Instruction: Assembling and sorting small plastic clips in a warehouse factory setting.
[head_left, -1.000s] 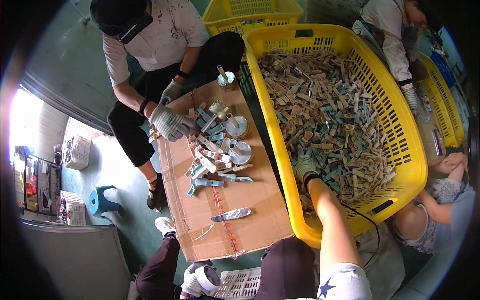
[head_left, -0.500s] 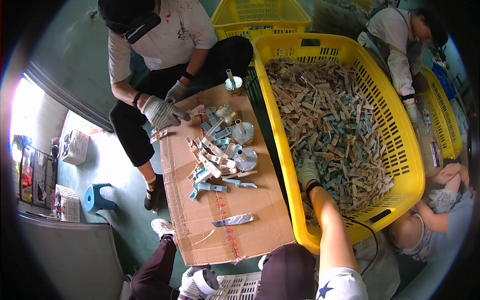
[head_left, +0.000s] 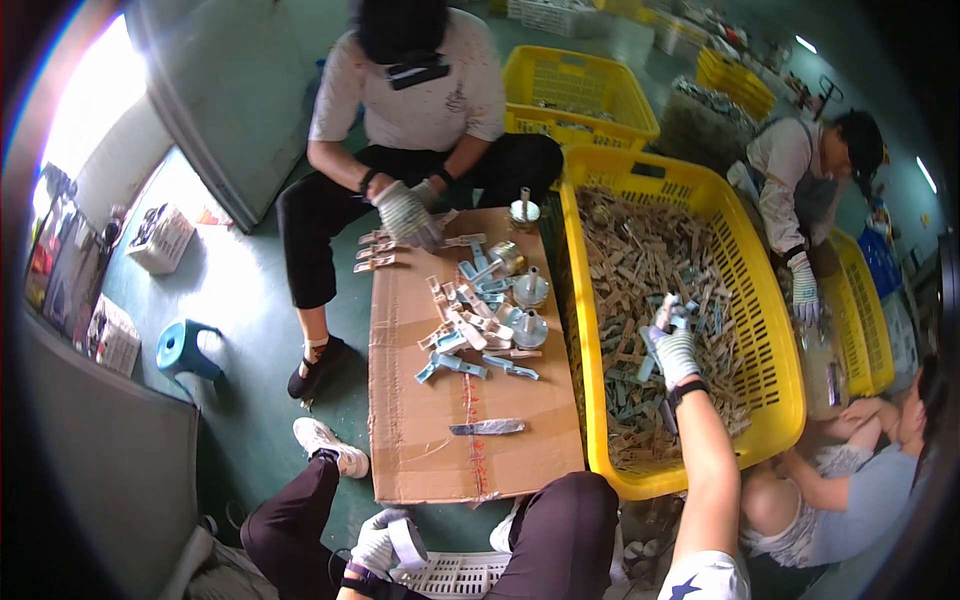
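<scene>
I am gripping a fistful of small grey-blue parts (head_left: pixel 668 312) in my gloved right hand (head_left: pixel 678 352) above the yellow crate (head_left: pixel 780 330). My left hand (head_left: pixel 385 545) is holding a tape roll (head_left: pixel 408 541) near my knee. That loose bunch could spill back while I'm lifting.

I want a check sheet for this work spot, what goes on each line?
Surface: flat cardboard sheet on a green floor.
Job's things: yellow crate full of small metal pieces.
Clutter: loose pieces and round metal parts on the cardboard.
Hands: right hand, gloved, holds pieces over the crate; left hand, gloved, holds a white tape roll low by the knee.
Cables: nothing seen.
Surroundings: co-worker's gloved hand, more yellow crates, blue stool.
</scene>
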